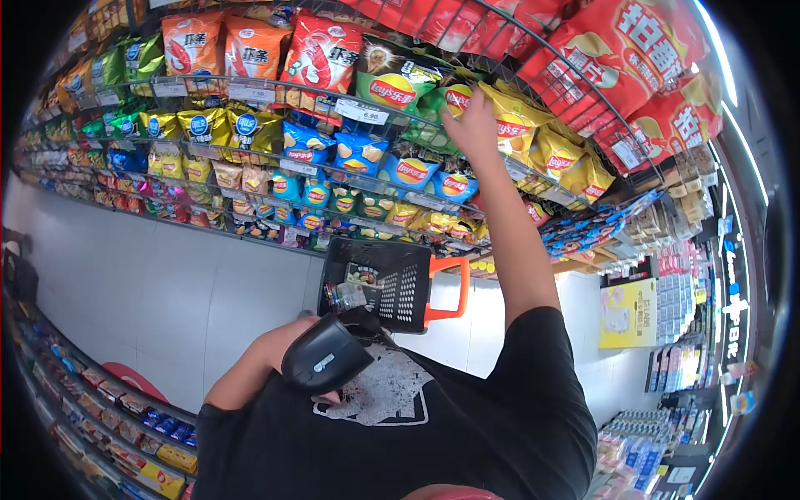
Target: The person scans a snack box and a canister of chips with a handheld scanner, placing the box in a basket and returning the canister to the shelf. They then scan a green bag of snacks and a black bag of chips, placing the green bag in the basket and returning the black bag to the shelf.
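My right hand [472, 127] is stretched out to the upper shelf, thumb and fingers apart at a green Lay's chip bag [457, 98]. Yellow Lay's bags [510, 125] stand just right of the fingers, and a dark green Lay's bag [392, 82] stands to the left. Close to my chest, my left hand [292, 337] is closed round a black rounded handheld device [325, 357], shaped like a barcode scanner. The device hides most of that hand; a fingertip shows below it. Beyond it, a black shopping basket [406, 293] with an orange handle holds a few small packages [348, 293].
Tiered snack shelves with price tags [362, 111] run across the front. A wire rack [575, 71] of large red bags [621, 46] overhangs at upper right. Pale tiled floor [208, 267] lies left of the basket. Another stocked shelf [108, 408] curves behind at lower left.
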Available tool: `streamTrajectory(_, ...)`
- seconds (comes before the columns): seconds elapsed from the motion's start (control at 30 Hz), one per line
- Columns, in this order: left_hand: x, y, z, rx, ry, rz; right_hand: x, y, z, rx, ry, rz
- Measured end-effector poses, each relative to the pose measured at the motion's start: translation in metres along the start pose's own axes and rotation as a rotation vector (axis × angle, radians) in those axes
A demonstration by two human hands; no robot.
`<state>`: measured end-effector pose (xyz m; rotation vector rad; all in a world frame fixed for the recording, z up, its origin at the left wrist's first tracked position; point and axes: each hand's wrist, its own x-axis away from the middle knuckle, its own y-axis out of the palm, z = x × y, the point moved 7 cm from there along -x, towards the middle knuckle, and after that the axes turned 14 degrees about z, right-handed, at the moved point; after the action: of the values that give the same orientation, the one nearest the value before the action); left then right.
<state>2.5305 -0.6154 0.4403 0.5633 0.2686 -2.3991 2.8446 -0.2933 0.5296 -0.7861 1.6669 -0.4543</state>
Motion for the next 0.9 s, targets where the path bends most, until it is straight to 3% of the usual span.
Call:
streamTrajectory(0.07, -0.014, 0.008, 0.003, 0.099, 0.025, -0.032, -0.005, 0.008, -0.005, 0.108, 0.105, -0.167)
streamTrajectory(0.17, -0.044, 0.023, 0.020, 0.209, 0.031, -0.146, -0.014, 0.031, 0.012, 0.009, 0.228, -0.298)
streamTrajectory(0.27, -0.062, 0.047, 0.026, 0.284, 0.093, -0.295, -0.015, 0.047, 0.025, -0.029, 0.287, -0.304)
streamTrajectory(0.37, -0.052, 0.074, -0.001, 0.379, 0.007, -0.419, -0.010, 0.044, 0.020, -0.013, 0.341, -0.309)
streamTrajectory(0.47, -0.065, 0.076, 0.008, 0.451, 0.010, -0.422, -0.006, 0.044, 0.023, 0.015, 0.380, -0.319)
streamTrajectory(0.57, -0.076, 0.075, 0.013, 0.489, 0.052, -0.327, -0.005, 0.039, 0.019, 0.092, 0.400, -0.338)
streamTrajectory(0.7, -0.078, 0.077, -0.023, 0.300, -0.212, -0.182, -0.002, 0.034, 0.013, 0.124, 0.413, -0.376)
streamTrajectory(0.77, -0.108, 0.059, 0.014, 0.286, -0.007, -0.088, -0.001, 0.033, 0.013, 0.144, 0.415, -0.393)
streamTrajectory(0.87, -0.143, 0.037, 0.031, 0.250, 0.063, -0.043, -0.002, 0.027, 0.011, 0.168, 0.415, -0.415)
streamTrajectory(0.9, -0.142, 0.033, 0.011, 0.308, 0.025, 0.003, -0.002, 0.027, 0.011, 0.168, 0.417, -0.417)
